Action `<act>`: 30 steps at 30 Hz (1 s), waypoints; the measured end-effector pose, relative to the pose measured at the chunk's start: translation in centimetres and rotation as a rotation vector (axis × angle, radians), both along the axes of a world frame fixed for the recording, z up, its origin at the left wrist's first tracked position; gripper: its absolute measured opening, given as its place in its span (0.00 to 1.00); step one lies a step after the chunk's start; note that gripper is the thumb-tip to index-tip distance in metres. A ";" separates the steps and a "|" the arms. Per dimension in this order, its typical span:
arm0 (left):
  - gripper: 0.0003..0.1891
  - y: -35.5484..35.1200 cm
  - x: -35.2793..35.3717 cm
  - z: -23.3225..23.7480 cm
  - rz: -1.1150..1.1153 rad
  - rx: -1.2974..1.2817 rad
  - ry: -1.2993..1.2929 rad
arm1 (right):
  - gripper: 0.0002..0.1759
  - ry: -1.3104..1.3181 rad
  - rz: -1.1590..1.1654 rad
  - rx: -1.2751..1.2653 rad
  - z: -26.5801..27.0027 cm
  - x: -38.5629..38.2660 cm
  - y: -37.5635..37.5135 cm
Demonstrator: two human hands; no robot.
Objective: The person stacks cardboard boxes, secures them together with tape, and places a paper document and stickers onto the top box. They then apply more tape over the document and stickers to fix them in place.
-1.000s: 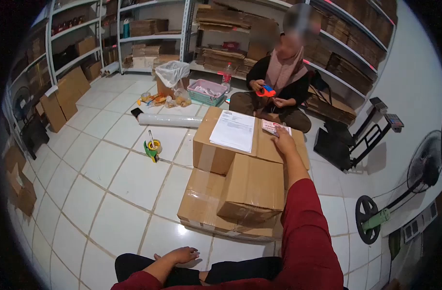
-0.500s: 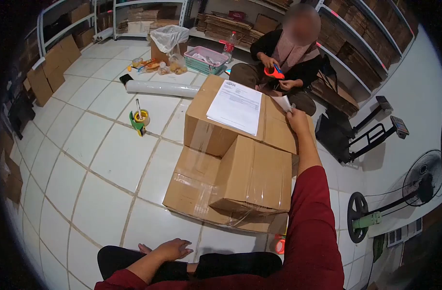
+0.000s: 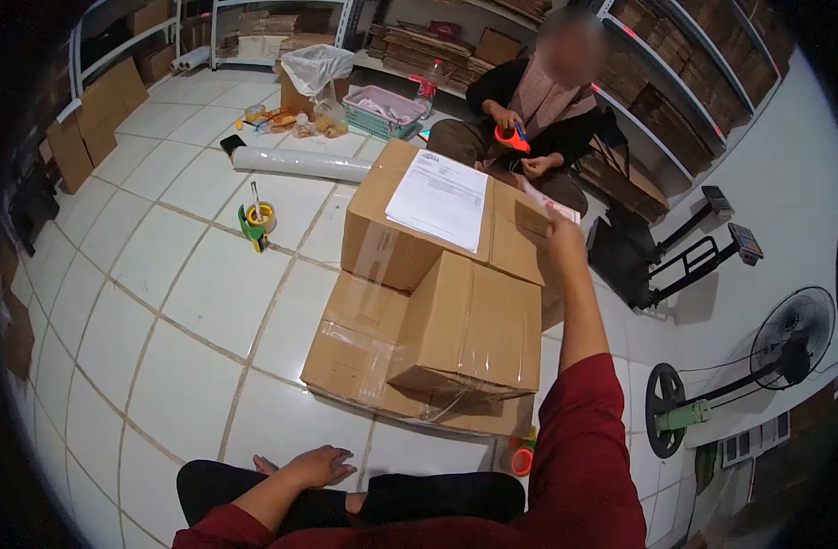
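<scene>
My right hand (image 3: 566, 232) reaches out past the right side of the top carton and pinches a small white slip of paper with red marks (image 3: 556, 205). Printed sheets (image 3: 439, 199) lie flat on the large taped carton (image 3: 382, 253). In front of it, a smaller carton (image 3: 478, 316) rests on a low, wide carton (image 3: 344, 357). My left hand (image 3: 320, 467) lies by my folded legs, its fingers loosely stretched and nothing in them. Across the cartons sits another person, whose hands hold an orange tape dispenser (image 3: 513, 140).
A green tape dispenser (image 3: 254, 229) and a wrapped roll (image 3: 300, 163) lie on the tiled floor to the left. Behind are a basket (image 3: 382, 114) and a lined bin (image 3: 313, 82). At right stand a platform scale (image 3: 625, 261) and a fan (image 3: 799, 339).
My right hand has turned, and the slip in it has swung rightward, now showing its red marks. My left hand stays by my legs. The view has shifted slightly.
</scene>
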State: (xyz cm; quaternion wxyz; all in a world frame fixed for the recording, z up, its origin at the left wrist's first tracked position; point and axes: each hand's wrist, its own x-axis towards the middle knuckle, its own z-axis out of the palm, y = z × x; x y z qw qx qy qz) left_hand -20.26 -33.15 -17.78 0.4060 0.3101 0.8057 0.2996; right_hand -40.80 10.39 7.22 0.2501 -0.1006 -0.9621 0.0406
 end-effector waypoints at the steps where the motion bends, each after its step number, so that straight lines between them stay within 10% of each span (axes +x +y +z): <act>1: 0.22 0.0 -0.2 0.3 -0.035 -0.047 0.014 | 0.16 -0.001 -0.002 0.001 -0.7 0.0 0.4; 13: 0.24 0.2 -1.0 3.5 0.074 -0.022 -0.024 | 0.18 0.290 0.146 -0.076 1.6 2.9 -3.6; 16: 0.25 0.4 -1.3 4.6 0.120 0.004 -0.140 | 0.26 0.018 0.005 -0.262 4.1 8.7 -9.0; 17: 0.25 0.5 -1.3 4.8 0.097 -0.011 -0.140 | 0.28 0.252 0.337 -0.169 1.8 9.9 -9.3; 20: 0.26 1.6 -1.0 7.1 0.408 0.459 -0.661 | 0.23 0.204 0.655 -0.035 0.8 18.0 -16.6; 22: 0.28 2.9 -0.3 11.5 0.588 1.227 -1.322 | 0.21 0.109 0.807 -0.024 -2.3 22.0 -19.2; 27: 0.21 5.6 0.8 12.5 0.717 0.667 -0.868 | 0.28 -0.189 0.699 -0.083 -10.7 31.0 -21.2; 30: 0.18 7.3 3.0 12.3 0.828 0.624 -0.933 | 0.34 -0.133 0.539 -0.564 -9.7 35.3 -15.2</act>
